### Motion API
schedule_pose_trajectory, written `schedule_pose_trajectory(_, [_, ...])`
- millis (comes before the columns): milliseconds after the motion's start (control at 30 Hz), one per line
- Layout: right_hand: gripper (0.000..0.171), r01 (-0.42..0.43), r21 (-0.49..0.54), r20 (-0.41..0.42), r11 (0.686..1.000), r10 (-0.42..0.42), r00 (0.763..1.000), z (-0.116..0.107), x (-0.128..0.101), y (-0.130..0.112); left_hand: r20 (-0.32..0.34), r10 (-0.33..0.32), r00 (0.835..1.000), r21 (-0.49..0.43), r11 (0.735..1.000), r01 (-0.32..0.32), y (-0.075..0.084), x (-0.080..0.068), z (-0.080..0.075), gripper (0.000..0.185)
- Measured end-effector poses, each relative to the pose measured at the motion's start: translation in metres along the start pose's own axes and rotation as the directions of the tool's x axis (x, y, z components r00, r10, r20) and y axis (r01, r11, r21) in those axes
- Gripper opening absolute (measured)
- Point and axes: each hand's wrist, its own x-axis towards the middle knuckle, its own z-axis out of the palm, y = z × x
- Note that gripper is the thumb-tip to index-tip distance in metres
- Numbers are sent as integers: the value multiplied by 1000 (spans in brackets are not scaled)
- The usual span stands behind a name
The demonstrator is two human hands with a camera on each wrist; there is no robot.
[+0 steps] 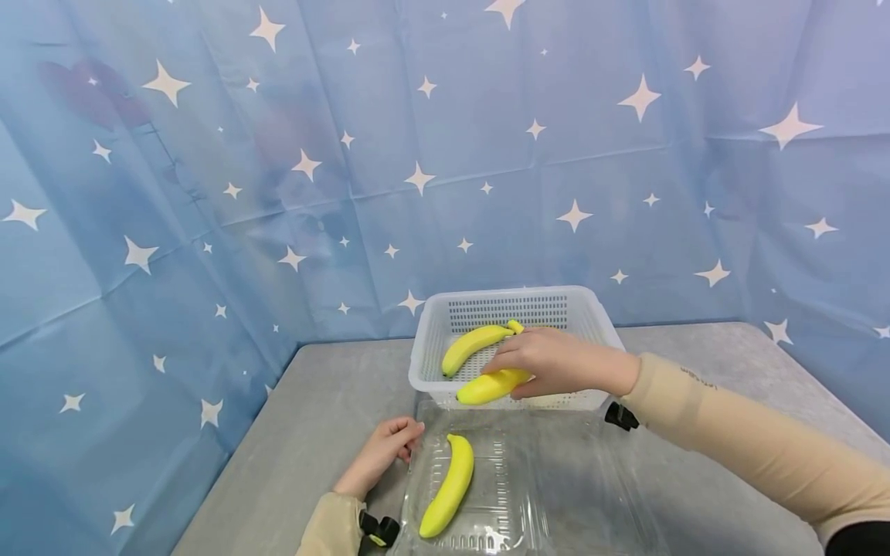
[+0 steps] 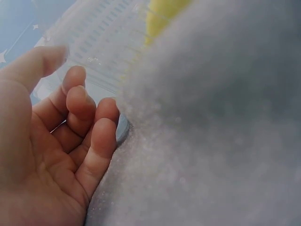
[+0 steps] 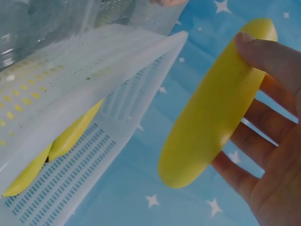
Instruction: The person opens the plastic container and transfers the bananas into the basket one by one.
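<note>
My right hand [image 1: 556, 359] grips a yellow banana [image 1: 487, 388] over the front part of the white perforated basket [image 1: 417, 359]. In the right wrist view, thumb and fingers stand on either side of this banana [image 3: 214, 106]. Inside the basket lies another banana [image 1: 476, 345]; a further yellow tip [image 1: 515, 327] shows beside it, mostly hidden by my hand. A single banana [image 1: 450, 486] lies in the left half of the clear plastic clamshell box [image 1: 511, 494]. My left hand [image 1: 385, 450], fingers loosely curled and holding nothing, rests beside the box's far left corner.
The basket stands at the back of the grey table [image 1: 348, 386], right behind the clamshell box, whose other half [image 1: 584, 471] lies flat to the right. A blue curtain with white stars [image 1: 417, 177] hangs behind and at both sides.
</note>
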Motion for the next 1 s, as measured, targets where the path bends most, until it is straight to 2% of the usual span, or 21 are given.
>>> schedule_pose_trajectory(467, [48,-81,40,31,996,80,996,5,-3,25,1,20,1000,10,1000,-20,2,0,1,39])
schedule_pose_trajectory(733, [48,-159,64,74,985,154,985,5,-3,39,0,24,1000,12,1000,-24,0,-1,1,40])
schedule_pose_trajectory(1000, [46,-206,67,78,976,200,977,7,-8,55,-2,17,1000,9,1000,-17,1,-2,2,40])
